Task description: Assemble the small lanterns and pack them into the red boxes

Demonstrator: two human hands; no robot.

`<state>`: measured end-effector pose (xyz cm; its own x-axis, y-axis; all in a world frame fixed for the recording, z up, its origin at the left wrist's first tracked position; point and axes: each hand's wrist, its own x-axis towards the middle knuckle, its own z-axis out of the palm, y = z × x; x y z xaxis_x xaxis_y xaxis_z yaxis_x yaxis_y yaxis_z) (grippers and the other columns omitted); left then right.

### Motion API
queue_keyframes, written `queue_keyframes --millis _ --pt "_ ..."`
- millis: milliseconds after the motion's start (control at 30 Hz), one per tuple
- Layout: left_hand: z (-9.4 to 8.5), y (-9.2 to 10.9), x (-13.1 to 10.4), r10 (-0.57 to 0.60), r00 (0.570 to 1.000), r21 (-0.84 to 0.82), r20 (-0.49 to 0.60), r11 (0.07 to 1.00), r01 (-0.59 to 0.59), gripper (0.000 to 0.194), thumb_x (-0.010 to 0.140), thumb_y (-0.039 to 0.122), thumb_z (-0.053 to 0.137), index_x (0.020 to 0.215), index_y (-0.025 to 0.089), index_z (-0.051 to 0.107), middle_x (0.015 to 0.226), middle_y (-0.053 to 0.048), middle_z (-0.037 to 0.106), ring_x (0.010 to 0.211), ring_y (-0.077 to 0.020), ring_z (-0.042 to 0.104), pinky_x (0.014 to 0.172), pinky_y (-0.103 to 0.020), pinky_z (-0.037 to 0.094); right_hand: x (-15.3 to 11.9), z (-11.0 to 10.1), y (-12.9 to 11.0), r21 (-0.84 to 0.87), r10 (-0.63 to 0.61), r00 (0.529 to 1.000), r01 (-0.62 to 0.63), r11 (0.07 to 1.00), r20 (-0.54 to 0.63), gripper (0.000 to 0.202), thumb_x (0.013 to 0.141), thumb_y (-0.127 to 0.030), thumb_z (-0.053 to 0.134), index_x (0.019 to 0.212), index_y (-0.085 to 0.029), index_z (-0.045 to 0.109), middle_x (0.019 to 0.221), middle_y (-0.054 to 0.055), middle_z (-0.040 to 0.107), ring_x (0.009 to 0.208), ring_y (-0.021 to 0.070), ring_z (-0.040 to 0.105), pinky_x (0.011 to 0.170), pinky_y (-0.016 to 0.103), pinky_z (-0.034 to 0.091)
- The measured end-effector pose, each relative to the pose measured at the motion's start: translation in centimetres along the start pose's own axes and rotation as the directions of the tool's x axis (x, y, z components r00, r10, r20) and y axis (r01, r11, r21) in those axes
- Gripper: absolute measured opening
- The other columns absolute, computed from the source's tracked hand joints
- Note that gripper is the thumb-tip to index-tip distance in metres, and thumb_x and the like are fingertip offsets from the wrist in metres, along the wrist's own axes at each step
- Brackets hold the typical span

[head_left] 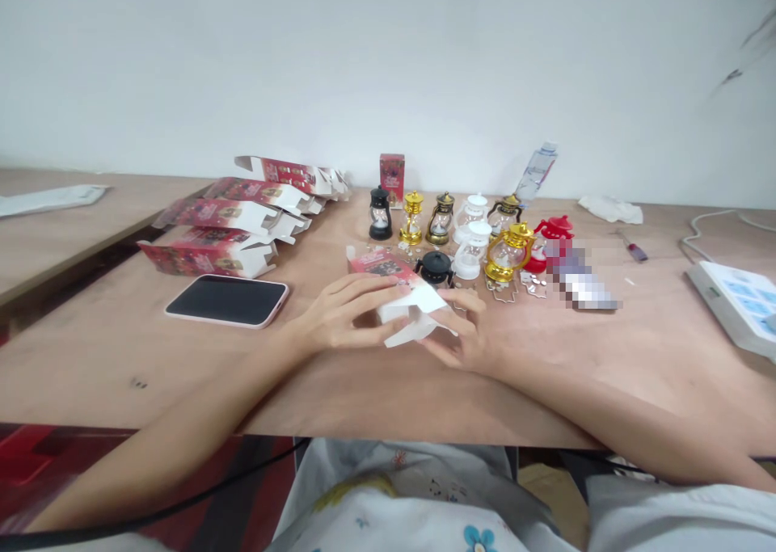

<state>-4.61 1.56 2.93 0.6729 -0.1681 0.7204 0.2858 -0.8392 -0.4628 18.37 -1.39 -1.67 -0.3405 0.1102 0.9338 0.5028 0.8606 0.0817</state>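
Between my two hands lies a red and white cardboard box (418,300), its white flapped end facing me. My left hand (343,313) grips the box's left side, thumb low near the flaps and fingers over the top. On the right side, my right hand (464,334) has its fingers closed around the flaps. Just behind the box stands a small black lantern (435,267). Beyond it are several more mini lanterns, among them a white one (471,251), a gold one (509,253) and a red one (554,230).
Several open red boxes (218,212) lie at the left, behind a phone (227,300). One closed red box (392,180) stands upright at the back. A bottle (537,172) leans by the wall, with a tissue (611,209) nearby. A white device (736,301) sits far right.
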Motion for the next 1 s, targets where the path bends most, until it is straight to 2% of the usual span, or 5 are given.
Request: queue_keyframes --millis 200,467,667,867,1000 --pt "-0.2 -0.5 0.3 0.109 0.994 0.026 -0.013 0.994 -0.109 0.023 0.078 0.033 0.069 0.098 0.024 0.062 0.103 -0.003 0.07 0.107 -0.0257 0.061 0.075 -0.035 0.056 0.3 -0.6 0.1 0.211 0.021 0.999 -0.026 0.977 0.026 0.057 0.09 -0.023 0.049 0.143 -0.022 0.029 0.115 0.011 0.052 0.104 0.0207 0.055 0.082 0.035 0.055" --pt "-0.3 1.4 1.7 -0.107 0.994 0.052 -0.031 0.993 0.108 0.056 0.069 0.061 0.067 0.108 0.022 0.058 0.098 -0.007 0.067 0.092 -0.0211 0.063 0.078 -0.034 0.049 0.2 -0.4 0.1 0.453 0.142 0.985 -0.17 0.875 0.096 0.049 0.093 -0.024 0.044 0.141 -0.028 0.033 0.139 0.009 0.044 0.125 0.0229 0.046 0.096 0.042 0.049" --pt "-0.1 1.4 1.1 0.041 0.998 0.132 0.038 0.99 -0.045 0.053 0.067 0.048 0.076 0.115 0.045 0.054 0.114 0.003 0.063 0.1 -0.023 0.058 0.081 -0.039 0.044 0.4 -0.4 0.2 0.571 0.13 0.978 -0.199 0.797 0.16 0.042 0.097 -0.028 0.035 0.139 -0.03 0.038 0.145 0.008 0.04 0.131 0.0226 0.043 0.099 0.044 0.047" --pt "0.1 1.4 0.7 0.007 0.998 0.133 0.055 0.991 -0.015 0.038 0.067 0.034 0.074 0.103 0.033 0.06 0.11 0.001 0.064 0.098 -0.0212 0.059 0.081 -0.038 0.045 0.6 -0.7 -0.2 0.522 0.259 0.938 -0.343 0.781 0.229 0.034 0.097 -0.024 0.04 0.129 -0.03 0.05 0.131 0.009 0.052 0.121 0.0199 0.051 0.098 0.041 0.048" --pt "0.1 1.2 0.4 0.057 0.996 0.128 0.071 0.99 -0.066 0.033 0.065 0.026 0.074 0.095 0.031 0.061 0.109 0.001 0.064 0.101 -0.0241 0.058 0.081 -0.04 0.045 0.5 -0.3 -0.9 0.596 0.416 0.85 -0.524 0.608 0.322 0.026 0.092 -0.025 0.052 0.118 -0.028 0.056 0.127 0.01 0.054 0.117 0.0203 0.056 0.091 0.038 0.054"
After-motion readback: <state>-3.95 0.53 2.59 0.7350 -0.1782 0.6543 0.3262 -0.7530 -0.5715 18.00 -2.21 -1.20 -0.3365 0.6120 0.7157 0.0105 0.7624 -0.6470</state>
